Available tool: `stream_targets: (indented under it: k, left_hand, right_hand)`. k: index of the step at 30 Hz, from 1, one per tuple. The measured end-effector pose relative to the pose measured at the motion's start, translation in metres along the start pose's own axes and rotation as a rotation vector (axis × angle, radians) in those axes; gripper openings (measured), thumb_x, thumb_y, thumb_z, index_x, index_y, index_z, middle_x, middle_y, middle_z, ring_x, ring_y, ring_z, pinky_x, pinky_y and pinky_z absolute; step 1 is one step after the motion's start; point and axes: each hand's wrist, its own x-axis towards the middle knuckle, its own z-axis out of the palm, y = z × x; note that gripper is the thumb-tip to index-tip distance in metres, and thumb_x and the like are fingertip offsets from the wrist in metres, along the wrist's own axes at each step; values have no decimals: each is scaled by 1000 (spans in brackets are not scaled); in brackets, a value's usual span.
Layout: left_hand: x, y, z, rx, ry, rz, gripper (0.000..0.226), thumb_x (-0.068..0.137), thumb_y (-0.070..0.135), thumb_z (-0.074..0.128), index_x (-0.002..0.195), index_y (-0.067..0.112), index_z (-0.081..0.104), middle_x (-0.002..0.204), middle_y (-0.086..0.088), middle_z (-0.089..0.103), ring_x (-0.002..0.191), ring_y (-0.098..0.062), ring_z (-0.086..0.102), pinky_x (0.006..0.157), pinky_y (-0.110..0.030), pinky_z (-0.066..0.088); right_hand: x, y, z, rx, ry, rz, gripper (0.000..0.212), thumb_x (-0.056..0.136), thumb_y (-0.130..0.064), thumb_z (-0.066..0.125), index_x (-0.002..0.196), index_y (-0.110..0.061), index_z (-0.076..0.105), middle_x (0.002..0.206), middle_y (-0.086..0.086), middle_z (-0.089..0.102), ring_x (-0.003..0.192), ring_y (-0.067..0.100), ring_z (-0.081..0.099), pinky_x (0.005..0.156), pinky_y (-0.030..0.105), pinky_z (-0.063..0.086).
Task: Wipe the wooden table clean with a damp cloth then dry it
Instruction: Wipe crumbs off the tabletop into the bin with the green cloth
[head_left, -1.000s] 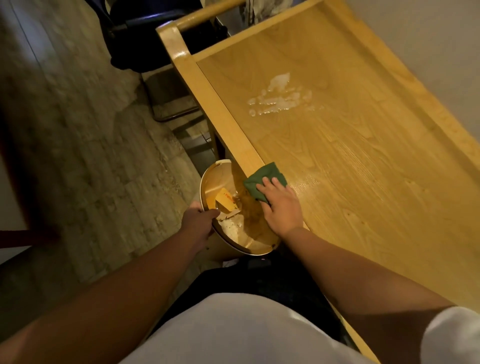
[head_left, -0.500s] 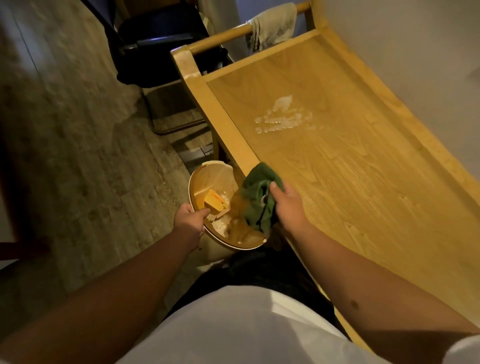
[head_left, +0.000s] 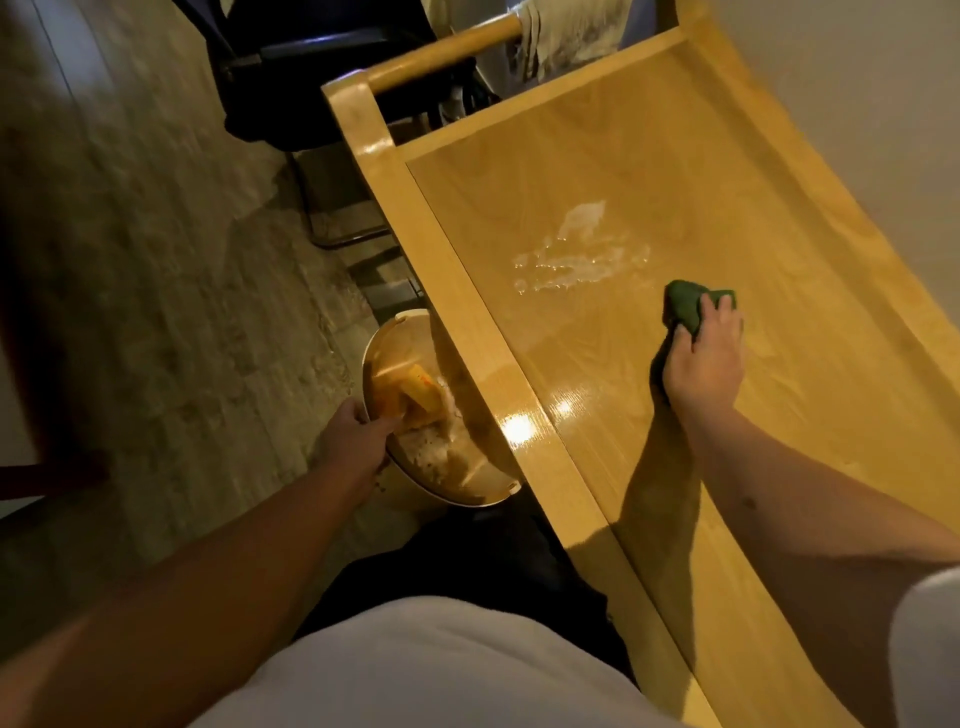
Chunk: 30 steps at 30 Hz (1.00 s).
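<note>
The wooden table (head_left: 810, 322) runs from lower right to the top, with a raised rim. A whitish wet smear (head_left: 576, 254) lies on its middle. My right hand (head_left: 704, 364) presses a green cloth (head_left: 688, 306) flat on the tabletop, just right of and below the smear. My left hand (head_left: 358, 441) grips the rim of a round bin (head_left: 395, 338) held below the table's left edge; scraps and a yellow piece lie inside it.
A pale towel (head_left: 566, 36) hangs over the wooden rail at the table's far end. A dark chair (head_left: 322, 67) stands on the floor beyond the far left corner. A wall runs along the table's right side.
My right hand has carried the green cloth from over the bin at the table's edge up onto the tabletop beside the smear. The left hand still holds the bin.
</note>
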Motion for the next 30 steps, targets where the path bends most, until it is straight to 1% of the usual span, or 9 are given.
stream_targets:
  k: [2, 4, 8, 11, 16, 21, 25, 26, 30]
  left_hand:
    - [6, 4, 0, -39, 5, -16, 25, 76, 18, 78, 83, 17, 54, 87, -9, 60, 76, -26, 63, 57, -35, 49]
    - [10, 6, 0, -77, 22, -28, 24, 80, 11, 75, 79, 18, 52, 85, -9, 60, 75, -24, 63, 53, -32, 49]
    - [14, 6, -1, -108, 45, -19, 29, 83, 6, 72, 74, 21, 49, 81, -8, 59, 75, -25, 62, 64, -39, 53]
    - [19, 8, -6, -92, 42, -13, 29, 83, 8, 73, 73, 18, 47, 82, -12, 57, 79, -28, 61, 70, -44, 52]
    - [28, 17, -15, -113, 3, -19, 23, 82, 10, 73, 78, 19, 51, 88, -11, 62, 84, -31, 63, 71, -43, 52]
    - [25, 27, -23, -98, -38, -30, 38, 58, 29, 76, 85, 16, 54, 96, -16, 66, 88, -34, 67, 74, -48, 55]
    - [25, 27, -27, -66, -18, -15, 37, 56, 33, 77, 80, 17, 53, 100, -24, 66, 90, -37, 67, 76, -56, 56]
    - [25, 27, -27, -57, -14, -10, 36, 56, 33, 77, 77, 18, 52, 98, -23, 66, 88, -36, 66, 75, -56, 55]
    - [21, 27, -23, -82, 13, -6, 28, 61, 28, 76, 74, 21, 52, 83, -12, 62, 78, -29, 61, 61, -38, 48]
  right_hand:
    - [16, -7, 8, -106, 20, -21, 53, 103, -26, 42, 153, -12, 30, 163, 12, 22, 151, 30, 15, 120, 47, 20]
    - [33, -17, 10, -106, 21, 4, 55, 104, -28, 41, 154, -11, 27, 164, 12, 20, 151, 30, 15, 121, 46, 19]
    - [59, -38, 10, -128, -41, -96, 57, 104, -29, 38, 156, -10, 25, 164, 13, 18, 151, 30, 16, 121, 46, 17]
    - [64, -52, 16, -134, -82, -183, 57, 104, -29, 39, 156, -11, 26, 164, 12, 19, 151, 28, 17, 121, 43, 15]
    - [52, -75, 30, -116, -156, -356, 55, 102, -28, 43, 155, -16, 30, 164, 8, 23, 151, 26, 19, 122, 42, 15]
    - [27, -99, 44, -118, -215, -490, 55, 102, -27, 44, 153, -15, 32, 162, 10, 27, 150, 29, 22, 121, 42, 16]
    - [3, -109, 53, -128, -242, -568, 54, 102, -27, 45, 153, -16, 32, 162, 10, 27, 150, 27, 23, 121, 40, 15]
    - [-2, -111, 55, -137, -249, -590, 54, 102, -28, 45, 153, -16, 32, 162, 10, 28, 149, 27, 23, 121, 39, 15]
    - [-29, -124, 62, -129, -314, -673, 57, 100, -34, 45, 153, -17, 33, 161, 9, 29, 149, 26, 24, 119, 36, 11]
